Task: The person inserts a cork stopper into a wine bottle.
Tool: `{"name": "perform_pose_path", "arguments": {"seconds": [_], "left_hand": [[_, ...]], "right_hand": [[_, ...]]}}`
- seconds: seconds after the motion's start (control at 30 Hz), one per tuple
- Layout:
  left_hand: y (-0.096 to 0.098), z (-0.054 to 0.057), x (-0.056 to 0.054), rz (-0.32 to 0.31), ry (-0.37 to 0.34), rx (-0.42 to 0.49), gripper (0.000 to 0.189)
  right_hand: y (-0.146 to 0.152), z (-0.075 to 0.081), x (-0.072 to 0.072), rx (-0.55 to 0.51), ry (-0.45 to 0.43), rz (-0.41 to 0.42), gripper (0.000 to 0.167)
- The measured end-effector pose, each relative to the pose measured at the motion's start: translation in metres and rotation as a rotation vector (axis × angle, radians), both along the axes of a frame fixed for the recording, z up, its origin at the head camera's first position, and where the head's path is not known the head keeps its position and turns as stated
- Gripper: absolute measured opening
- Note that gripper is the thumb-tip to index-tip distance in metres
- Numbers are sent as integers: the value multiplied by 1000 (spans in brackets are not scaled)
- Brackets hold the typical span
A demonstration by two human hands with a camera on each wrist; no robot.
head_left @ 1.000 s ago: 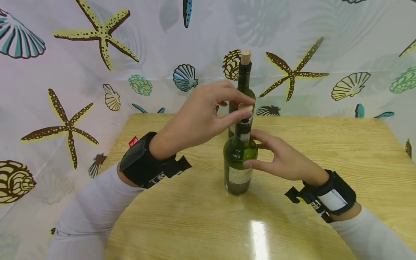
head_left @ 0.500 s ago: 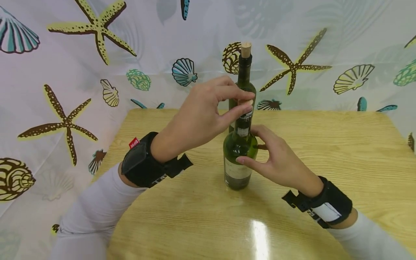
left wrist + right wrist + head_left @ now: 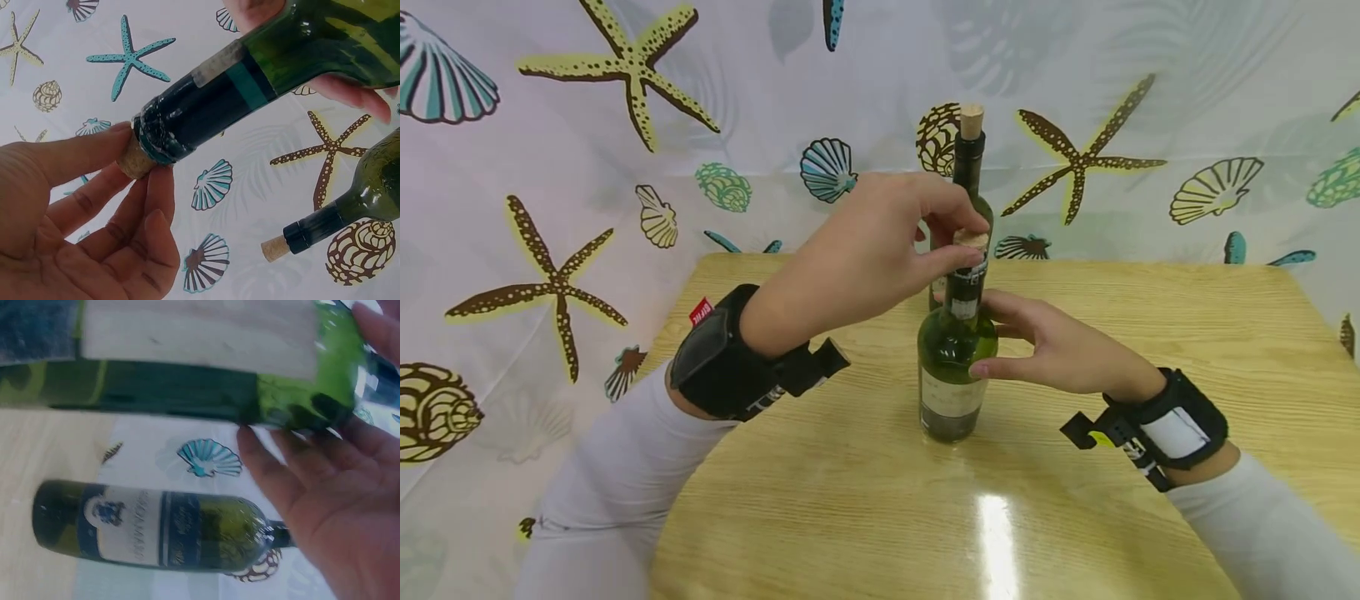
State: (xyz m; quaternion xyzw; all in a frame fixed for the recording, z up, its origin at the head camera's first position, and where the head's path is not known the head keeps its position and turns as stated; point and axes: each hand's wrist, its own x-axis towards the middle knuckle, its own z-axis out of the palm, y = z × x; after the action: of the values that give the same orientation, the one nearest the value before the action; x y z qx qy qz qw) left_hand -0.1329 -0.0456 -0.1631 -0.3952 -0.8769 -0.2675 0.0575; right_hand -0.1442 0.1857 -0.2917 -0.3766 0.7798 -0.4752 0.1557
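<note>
A green wine bottle (image 3: 951, 400) with a pale label stands upright in the middle of the table, its neck wrapped in dark foil with a torn upper edge. In its mouth sits a cork (image 3: 133, 159), partly sticking out. My left hand (image 3: 872, 258) pinches that cork between thumb and fingers from above. Lower down, my right hand (image 3: 1060, 350) holds the bottle around its shoulder, thumb on the near side and fingers behind. In the right wrist view the fingers (image 3: 284, 469) lie against the green glass.
Right behind stands a second green wine bottle (image 3: 131, 522), with its own cork (image 3: 972, 122) standing well out of the mouth. The wooden table (image 3: 820, 483) ends at a shell-and-starfish patterned cloth (image 3: 752, 100) hanging behind and at the left.
My left hand has turned a little at the cork, and more of the cork's top shows between the fingers. My right thumb has shifted slightly on the glass. The bottle stays in place.
</note>
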Motion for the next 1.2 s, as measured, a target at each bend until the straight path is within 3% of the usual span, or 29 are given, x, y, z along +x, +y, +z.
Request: {"name": "perform_pose_path", "arguments": {"seconds": [0.13,0.4,0.6,0.7,0.77,0.83,0.93,1.1,1.2], "left_hand": [[2,-5,0,18,64,16,12],[5,-8,3,79,179,1,13],[7,-10,3,101,174,-7,17],[6,-18,4,72,168,58,28],[4,-30,5,29,183,140,44],[-1,-49,6,-13,180,226,61],[-7,-83,9,-30,98,321,79],[-8,-132,15,33,-144,381,82],[-3,-150,19,52,-205,407,75]], "right_hand": [[-5,-4,6,-15,33,-69,64],[-20,-2,26,-1,261,-302,61],[-25,-5,35,7,333,-387,61],[-25,-10,36,6,338,-382,66],[-24,-15,38,4,367,-377,80],[-24,-20,41,-12,404,-379,94],[-27,-30,49,-42,460,-409,110],[-35,-44,57,-114,506,-487,105],[-38,-48,58,-154,532,-540,96]]}}
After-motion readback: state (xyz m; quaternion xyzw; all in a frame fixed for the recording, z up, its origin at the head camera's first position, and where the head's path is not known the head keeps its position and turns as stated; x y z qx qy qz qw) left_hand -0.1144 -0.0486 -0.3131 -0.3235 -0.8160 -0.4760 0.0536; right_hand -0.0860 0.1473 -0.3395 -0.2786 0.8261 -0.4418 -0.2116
